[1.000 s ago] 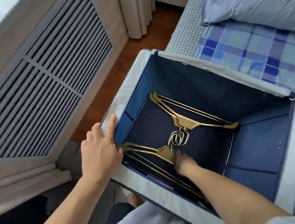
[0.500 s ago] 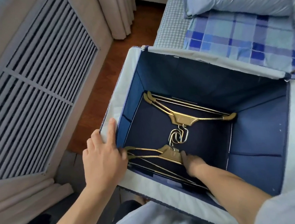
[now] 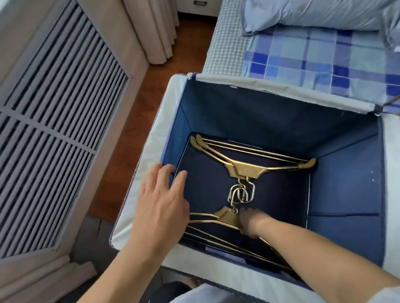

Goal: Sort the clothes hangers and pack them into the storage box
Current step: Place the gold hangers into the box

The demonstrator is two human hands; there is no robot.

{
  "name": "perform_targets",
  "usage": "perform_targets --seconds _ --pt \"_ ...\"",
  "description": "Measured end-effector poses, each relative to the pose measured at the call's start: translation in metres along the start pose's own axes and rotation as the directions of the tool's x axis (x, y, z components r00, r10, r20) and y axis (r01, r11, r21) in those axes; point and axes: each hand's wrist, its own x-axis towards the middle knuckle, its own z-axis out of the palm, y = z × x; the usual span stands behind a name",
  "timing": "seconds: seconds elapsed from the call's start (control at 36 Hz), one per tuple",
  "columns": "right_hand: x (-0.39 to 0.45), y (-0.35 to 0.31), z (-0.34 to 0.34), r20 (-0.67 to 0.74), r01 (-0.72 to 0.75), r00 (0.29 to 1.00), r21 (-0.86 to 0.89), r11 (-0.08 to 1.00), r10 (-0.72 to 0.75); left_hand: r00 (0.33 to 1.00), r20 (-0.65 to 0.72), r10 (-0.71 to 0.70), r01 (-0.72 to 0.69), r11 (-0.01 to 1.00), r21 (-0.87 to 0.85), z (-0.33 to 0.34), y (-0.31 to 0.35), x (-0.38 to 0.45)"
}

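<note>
left hand (image 3: 161,203) over storage box (image 3: 146,153) rim

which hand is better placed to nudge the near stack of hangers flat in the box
Right. The right hand is already down on the near gold hangers at the storage box bottom, while the left hand hovers open by the left rim.

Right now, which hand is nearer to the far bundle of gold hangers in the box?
Right. The right hand is down on the box floor at the near bundle, just short of the far bundle of gold hangers. The left hand is up at the storage box's left rim.
</note>
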Motion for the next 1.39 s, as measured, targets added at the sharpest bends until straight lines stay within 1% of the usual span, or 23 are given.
perform_targets --seconds 0.08,0.14,0.17,0.19,0.25,0.31,0.33,0.39,0.44,0.5,0.53,0.56,0.58,0.64,0.69,0.78,0.83,0.92,1.11,1.19,1.25,1.31,1.39 --pt "0.005 0.004 0.001 -0.008 0.015 1.000 -0.014 1.000 -0.015 0.990 0.120 0.073 -0.076 0.997 0.018 0.014 0.008 0.026" --pt "0.008 0.010 0.001 -0.015 0.013 1.000 0.015 1.000 -0.013 0.943 0.316 0.100 -0.103 0.995 -0.008 0.032 0.019 0.047" --pt "0.011 0.015 0.001 -0.019 0.009 1.000 0.033 0.999 -0.008 0.894 0.438 0.092 -0.084 0.996 -0.039 0.044 0.027 0.059" --pt "0.012 0.015 0.002 -0.023 0.010 1.000 0.054 0.998 -0.008 0.820 0.568 0.078 -0.057 0.997 -0.055 0.059 0.030 0.066" --pt "0.015 0.017 0.005 -0.025 0.030 0.999 0.079 0.996 -0.028 0.644 0.762 0.062 -0.030 0.998 -0.057 0.098 0.039 0.077" --pt "0.018 0.021 0.012 0.012 0.070 0.997 0.100 0.993 -0.071 0.506 0.862 0.025 -0.018 1.000 -0.018 0.136 0.044 0.076" --pt "0.018 0.021 0.013 0.026 0.093 0.995 0.114 0.989 -0.097 0.461 0.887 -0.013 -0.022 0.999 0.026 0.148 0.042 0.072" --pt "0.018 0.029 0.014 0.059 0.128 0.989 0.144 0.981 -0.137 0.411 0.910 -0.060 -0.020 0.997 0.075 0.167 0.041 0.066" --pt "0.018 0.037 0.005 0.070 0.089 0.992 0.185 0.979 -0.103 0.392 0.917 -0.074 -0.025 0.996 0.091 0.173 0.039 0.062" --pt "0.023 0.049 -0.007 0.039 -0.026 0.999 0.301 0.953 0.015 0.372 0.926 -0.071 -0.042 0.995 0.093 0.176 0.039 0.061" --pt "0.029 0.055 -0.012 0.010 -0.097 0.995 0.396 0.913 0.101 0.362 0.929 -0.073 -0.042 0.995 0.095 0.180 0.040 0.062" --pt "0.035 0.061 -0.017 0.010 -0.174 0.980 0.531 0.829 0.200 0.354 0.932 -0.078 -0.041 0.994 0.099 0.181 0.042 0.063" --pt "0.042 0.064 -0.019 0.050 -0.242 0.957 0.676 0.696 0.284 0.347 0.934 -0.079 -0.046 0.994 0.102 0.182 0.044 0.063" --pt "0.052 0.065 -0.022 0.190 -0.328 0.922 0.847 0.418 0.338 0.359 0.931 -0.057 -0.056 0.995 0.082 0.182 0.049 0.067" --pt "0.061 0.061 -0.023 0.224 -0.323 0.925 0.890 0.322 0.308 0.370 0.929 -0.002 -0.081 0.996 0.034 0.185 0.052 0.070" --pt "0.074 0.051 -0.023 0.172 -0.266 0.929 0.926 0.267 0.328 0.343 0.939 0.025 -0.094 0.996 0.008 0.190 0.056 0.072" --pt "0.080 0.047 -0.028 0.115 -0.226 0.927 0.931 0.285 0.357 0.324 0.946 0.027 -0.098 0.995 0.005 0.190 0.057 0.071" --pt "0.086 0.047 -0.041 0.020 -0.178 0.922 0.908 0.379 0.386 0.298 0.954 0.028 -0.106 0.994 0.004 0.189 0.057 0.072" --pt "0.076 0.048 -0.042 -0.061 -0.194 0.929 0.758 0.623 0.364 0.304 0.953 0.015 -0.067 0.998 0.006 0.185 0.062 0.069" --pt "0.067 0.045 -0.037 -0.068 -0.195 0.947 0.654 0.731 0.313 0.348 0.937 0.016 -0.018 1.000 -0.011 0.187 0.065 0.069" --pt "0.061 0.042 -0.036 -0.066 -0.201 0.951 0.609 0.767 0.301 0.395 0.919 0.017 0.016 1.000 -0.025 0.185 0.066 0.071" --pt "0.053 0.040 -0.043 -0.053 -0.213 0.948 0.626 0.750 0.313 0.438 0.899 0.021 0.020 0.999 -0.033 0.174 0.067 0.075" --pt "0.042 0.045 -0.058 -0.047 -0.240 0.933 0.655 0.717 0.356 0.474 0.880 0.025 0.012 0.999 -0.035 0.153 0.067 0.084"
